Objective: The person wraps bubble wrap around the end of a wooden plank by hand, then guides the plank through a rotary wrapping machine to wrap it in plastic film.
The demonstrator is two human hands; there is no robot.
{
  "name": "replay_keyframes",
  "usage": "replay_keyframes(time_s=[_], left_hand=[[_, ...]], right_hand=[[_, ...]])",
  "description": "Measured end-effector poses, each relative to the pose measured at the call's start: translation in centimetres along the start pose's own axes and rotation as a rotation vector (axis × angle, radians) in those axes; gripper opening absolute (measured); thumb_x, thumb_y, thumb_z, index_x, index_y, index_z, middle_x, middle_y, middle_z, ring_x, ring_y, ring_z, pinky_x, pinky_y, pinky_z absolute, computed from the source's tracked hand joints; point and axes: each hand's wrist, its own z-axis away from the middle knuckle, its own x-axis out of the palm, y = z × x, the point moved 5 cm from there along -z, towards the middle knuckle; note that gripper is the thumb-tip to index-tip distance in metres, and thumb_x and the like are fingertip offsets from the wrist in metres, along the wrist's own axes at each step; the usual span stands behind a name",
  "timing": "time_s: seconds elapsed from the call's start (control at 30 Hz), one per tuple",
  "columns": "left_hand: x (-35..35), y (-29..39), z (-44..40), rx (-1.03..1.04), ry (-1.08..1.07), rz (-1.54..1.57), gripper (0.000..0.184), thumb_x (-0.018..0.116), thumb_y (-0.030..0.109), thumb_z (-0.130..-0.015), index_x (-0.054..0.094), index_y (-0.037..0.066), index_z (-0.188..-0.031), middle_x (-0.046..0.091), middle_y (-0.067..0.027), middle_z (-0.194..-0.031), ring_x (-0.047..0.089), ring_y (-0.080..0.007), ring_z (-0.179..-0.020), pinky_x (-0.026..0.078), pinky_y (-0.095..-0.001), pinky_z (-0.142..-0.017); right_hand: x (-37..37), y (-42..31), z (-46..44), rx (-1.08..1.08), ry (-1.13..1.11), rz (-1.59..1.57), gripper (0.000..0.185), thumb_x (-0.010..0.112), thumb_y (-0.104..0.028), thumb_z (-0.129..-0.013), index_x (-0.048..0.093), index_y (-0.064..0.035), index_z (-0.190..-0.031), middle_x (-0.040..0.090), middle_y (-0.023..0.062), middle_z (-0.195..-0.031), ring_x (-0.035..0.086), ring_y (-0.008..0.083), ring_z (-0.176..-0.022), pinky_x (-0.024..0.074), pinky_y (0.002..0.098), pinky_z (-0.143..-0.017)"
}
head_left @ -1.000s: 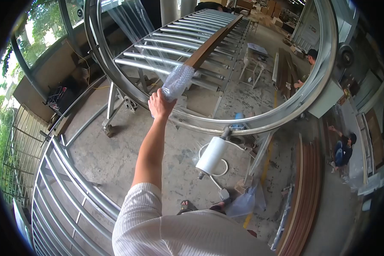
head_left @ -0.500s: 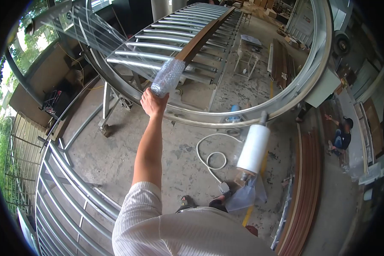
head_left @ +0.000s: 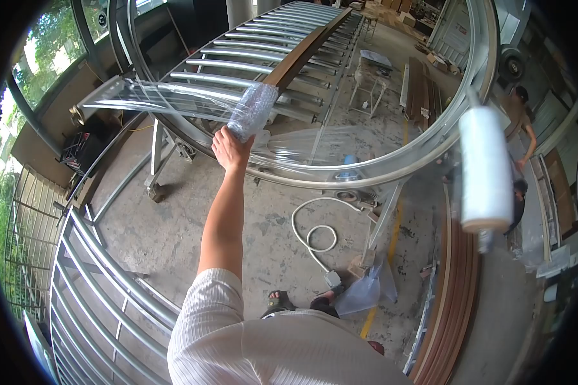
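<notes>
My left hand [head_left: 232,149] is closed round the near end of a long brown bar [head_left: 295,62], which is covered there in bubble wrap [head_left: 253,110]. The bar passes through a large metal ring [head_left: 340,181] and rests over metal rollers [head_left: 237,66]. Clear film [head_left: 167,102] stretches from the wrapped end to a roll on the ring's left side. More film [head_left: 302,146] spans the ring to the right. A blurred white film roll [head_left: 487,170] hangs on the ring's right side. My right hand is not in view.
Curved metal rails [head_left: 96,282] stand at the lower left. Long brown bars [head_left: 453,289] lie at the right. A white cable [head_left: 315,237] and plastic sheet [head_left: 369,289] are on the floor. Another person [head_left: 523,125] bends at the far right.
The white roll has swung right and up along the ring, while the opposite film roll has moved down at the left. Film now spans the ring's lower part. My left hand keeps its hold.
</notes>
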Motion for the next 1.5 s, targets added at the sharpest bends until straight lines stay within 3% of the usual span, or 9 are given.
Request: replay_keyframes(time_s=[0.17, 0.4, 0.57, 0.7, 0.9, 1.03, 1.2, 1.37, 1.5], left_hand=[[-0.4, 0.1, 0.2, 0.086, -0.019, 0.038, 0.089, 0.086, 0.062, -0.069, 0.052, 0.003, -0.126, 0.059, -0.0161, -0.122, 0.055, -0.0366, -0.118, 0.043, -0.0479, -0.102], [-0.5, -0.1, 0.3, 0.14, -0.032, 0.001, 0.095, 0.075, 0.069, -0.077, 0.048, 0.0, -0.135, 0.059, -0.0185, -0.121, 0.055, -0.0373, -0.116, 0.043, -0.048, -0.101], [-0.5, -0.5, 0.4, 0.138, -0.044, 0.003, 0.085, 0.073, 0.061, -0.085, 0.049, -0.001, -0.137, 0.058, -0.0202, -0.122, 0.055, -0.0379, -0.116, 0.042, -0.0483, -0.101], [-0.4, -1.5, 0.8, 0.206, 0.025, -0.039, 0.083, 0.072, 0.059, -0.086, 0.05, -0.002, -0.137, 0.059, -0.0187, -0.119, 0.055, -0.037, -0.113, 0.043, -0.0476, -0.1], [-1.8, -2.4, 1.2, 0.184, -0.068, 0.012, 0.082, 0.073, 0.049, -0.088, 0.044, -0.004, -0.144, 0.055, -0.0226, -0.13, 0.05, -0.0396, -0.122, 0.038, -0.05, -0.106], [-2.6, -3.0, 0.8, 0.261, -0.161, 0.067, 0.087, 0.073, 0.038, -0.09, 0.031, -0.006, -0.152, 0.047, -0.0259, -0.143, 0.046, -0.042, -0.129, 0.035, -0.0519, -0.112], [-3.2, -5.0, 1.3, 0.301, -0.227, 0.27, 0.085, 0.074, 0.029, -0.089, 0.029, -0.009, -0.151, 0.048, -0.0291, -0.139, 0.047, -0.0469, -0.127, 0.038, -0.0543, -0.107], [-3.7, -7.2, 1.0, 0.249, -0.205, 0.455, 0.074, 0.082, 0.022, -0.081, 0.042, -0.002, -0.139, 0.06, -0.0263, -0.122, 0.059, -0.0436, -0.114, 0.048, -0.0498, -0.099], [-4.9, -8.1, 0.8, -0.03, -0.309, 0.585, 0.065, 0.089, 0.018, -0.076, 0.053, 0.002, -0.128, 0.069, -0.0148, -0.106, 0.068, -0.0247, -0.097, 0.054, -0.0388, -0.087]], right_hand=[[-0.4, 10.5, -3.9, 0.184, 0.09, -0.056, 0.027, 0.069, -0.022, -0.095, 0.072, 0.0008, -0.109, 0.076, 0.0108, -0.093, 0.073, 0.0177, -0.083, 0.0572, 0.0296, -0.07], [-1.3, 14.3, -5.9, 0.029, -0.055, -0.112, 0.03, 0.071, -0.026, -0.094, 0.074, -0.0013, -0.112, 0.076, 0.0085, -0.096, 0.069, 0.0142, -0.08, 0.0532, 0.0271, -0.072], [-1.5, 2.5, -2.8, 0.016, -0.047, -0.155, 0.029, 0.072, -0.024, -0.093, 0.073, -0.0002, -0.11, 0.075, 0.0081, -0.095, 0.069, 0.0144, -0.079, 0.0537, 0.0275, -0.07], [-2.8, 6.5, -5.9, 0.229, -0.085, 0.126, 0.027, 0.072, -0.022, -0.093, 0.073, 0.0, -0.109, 0.075, 0.0085, -0.092, 0.07, 0.0153, -0.08, 0.0551, 0.0294, -0.07], [-1.6, -0.3, -6.4, 0.117, -0.118, -0.211, 0.026, 0.075, -0.021, -0.089, 0.072, -0.0004, -0.105, 0.075, 0.0078, -0.086, 0.073, 0.0198, -0.082, 0.0576, 0.035, -0.073], [1.1, -15.2, -8.9, -0.648, 0.104, 0.548, 0.029, 0.073, -0.018, -0.094, 0.069, -0.0005, -0.117, 0.074, 0.006, -0.092, 0.069, 0.0122, -0.082, 0.0564, 0.0313, -0.072], [6.1, -32.9, -11.1, -0.677, -0.025, 0.09, 0.028, 0.078, -0.018, -0.091, 0.069, -0.0049, -0.114, 0.074, 0.0073, -0.092, 0.071, 0.0141, -0.085, 0.0568, 0.032, -0.076], [7.3, -31.9, -11.0, -0.613, -0.069, 0.256, 0.03, 0.077, -0.019, -0.092, 0.069, -0.0044, -0.117, 0.075, 0.0083, -0.094, 0.071, 0.0145, -0.088, 0.0574, 0.0323, -0.078], [8.3, -23.9, -9.8, -0.524, -0.179, 0.555, 0.037, 0.076, -0.028, -0.091, 0.07, -0.0036, -0.118, 0.076, 0.0147, -0.099, 0.074, 0.0246, -0.091, 0.0583, 0.0369, -0.083]])
